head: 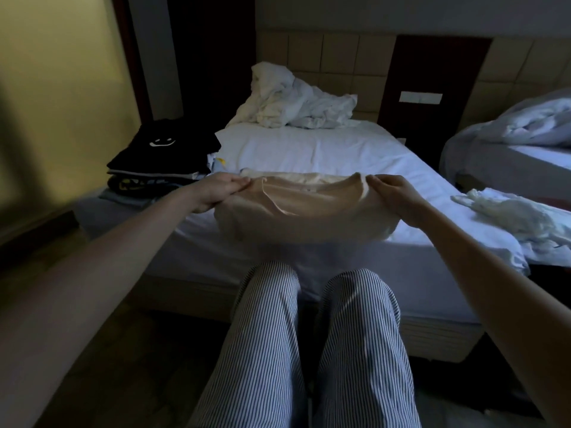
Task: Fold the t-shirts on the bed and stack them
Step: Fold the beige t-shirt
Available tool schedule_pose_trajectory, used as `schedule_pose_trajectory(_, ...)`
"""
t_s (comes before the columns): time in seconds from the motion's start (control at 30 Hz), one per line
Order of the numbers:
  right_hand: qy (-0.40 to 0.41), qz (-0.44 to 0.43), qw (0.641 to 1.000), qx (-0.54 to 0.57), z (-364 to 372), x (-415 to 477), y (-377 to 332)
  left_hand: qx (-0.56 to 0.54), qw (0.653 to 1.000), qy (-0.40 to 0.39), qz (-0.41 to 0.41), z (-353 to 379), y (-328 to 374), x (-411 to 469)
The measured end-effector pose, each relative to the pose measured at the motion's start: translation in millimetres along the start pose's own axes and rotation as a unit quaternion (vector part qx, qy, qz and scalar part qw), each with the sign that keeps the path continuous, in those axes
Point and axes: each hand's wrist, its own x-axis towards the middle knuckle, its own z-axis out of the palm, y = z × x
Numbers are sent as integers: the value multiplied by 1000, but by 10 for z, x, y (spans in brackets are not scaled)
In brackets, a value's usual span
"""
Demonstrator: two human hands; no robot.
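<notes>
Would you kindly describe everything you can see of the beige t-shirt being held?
The beige t-shirt is plain, soft cloth, partly folded into a wide band. The left hand and right hand pinch its upper corners, and the top edge sags between them. Its lower part seems to rest on the white bed, near its front edge.

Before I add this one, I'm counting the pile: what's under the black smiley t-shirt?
Under the black t-shirt, folded garments show only edges: pale layers, then a dark one with yellow print. Their fronts and number are covered.
</notes>
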Motion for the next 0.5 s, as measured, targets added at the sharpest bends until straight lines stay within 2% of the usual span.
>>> schedule_pose_trajectory(0.13,-14,13,999,-48,60,598,60,97,989,107,25,-85,-5,627)
schedule_pose_trajectory(0.23,-6,26,998,-52,124,1168,159,112,981,155,42,-132,38,1199)
schedule_pose_trajectory(0.5,4,93,993,-79,402,2607,800,182,966,185,26,-141,-209,2617)
